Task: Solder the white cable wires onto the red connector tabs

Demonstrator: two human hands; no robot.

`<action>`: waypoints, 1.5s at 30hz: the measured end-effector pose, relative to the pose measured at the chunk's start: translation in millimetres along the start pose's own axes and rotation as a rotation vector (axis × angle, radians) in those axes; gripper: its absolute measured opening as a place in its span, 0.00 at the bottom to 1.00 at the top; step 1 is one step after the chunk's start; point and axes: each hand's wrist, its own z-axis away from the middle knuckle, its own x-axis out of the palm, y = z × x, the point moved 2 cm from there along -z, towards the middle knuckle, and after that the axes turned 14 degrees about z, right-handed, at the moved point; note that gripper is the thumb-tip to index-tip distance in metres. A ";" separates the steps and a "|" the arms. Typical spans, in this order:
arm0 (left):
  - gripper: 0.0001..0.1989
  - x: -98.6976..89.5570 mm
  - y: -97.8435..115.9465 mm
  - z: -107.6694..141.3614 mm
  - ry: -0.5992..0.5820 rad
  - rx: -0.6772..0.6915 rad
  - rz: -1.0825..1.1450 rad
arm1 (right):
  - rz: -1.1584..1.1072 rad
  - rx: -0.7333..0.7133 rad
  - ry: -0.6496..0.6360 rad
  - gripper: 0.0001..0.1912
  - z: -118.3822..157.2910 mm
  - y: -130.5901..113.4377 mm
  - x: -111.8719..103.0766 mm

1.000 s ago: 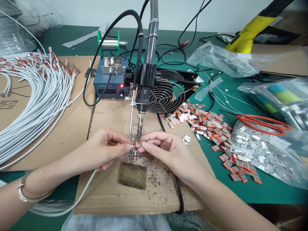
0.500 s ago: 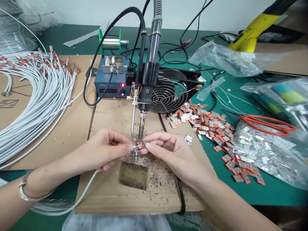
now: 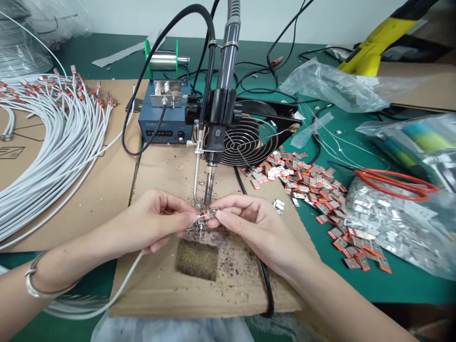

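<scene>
My left hand (image 3: pixel 160 221) is closed in a pinch on the end of a white cable (image 3: pixel 125 284), which trails down to the left. Between finger and thumb of my right hand (image 3: pixel 245 221) is a small metal USB connector (image 3: pixel 213 213) with an orange-red part. Cable end and connector meet right under the tip of a soldering iron (image 3: pixel 210 183), clamped upright. Beside the iron, a thin bent solder feed tube (image 3: pixel 196 183) points at the same spot. Whether the tip touches the connector I cannot tell. Below lies a dirty sponge (image 3: pixel 197 260).
A blue solder feeder (image 3: pixel 160 128) carries a solder spool (image 3: pixel 162 61); a fan (image 3: pixel 249 140) stands behind the iron. Loose USB connectors (image 3: pixel 317 190) are piled at right, beside a plastic bag of metal parts (image 3: pixel 388 223). Bundled white cables (image 3: pixel 60 156) lie at left on cardboard (image 3: pixel 121 204).
The red light on the feeder has gone out. Both hands hold nearly the same position and grip; the whole view has shifted very slightly.
</scene>
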 end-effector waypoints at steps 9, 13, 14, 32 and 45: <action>0.11 -0.8 -1.8 -3.2 0.016 -0.002 -0.034 | 0.020 0.038 0.031 0.09 -0.1 -3.2 2.4; 0.10 -1.3 -3.0 -4.3 0.023 -0.024 -0.064 | 0.050 0.033 0.041 0.08 -0.4 -4.8 3.1; 0.10 -1.3 -2.9 -4.3 0.023 -0.023 -0.062 | 0.056 0.032 0.040 0.07 -0.4 -4.9 2.9; 0.11 0.7 -1.4 -1.5 0.046 -0.017 0.018 | -0.006 0.018 -0.009 0.06 -0.5 -2.0 0.3; 0.09 -1.5 -7.6 -3.0 0.046 0.008 0.041 | 0.006 -0.007 -0.014 0.06 1.5 -1.6 -0.7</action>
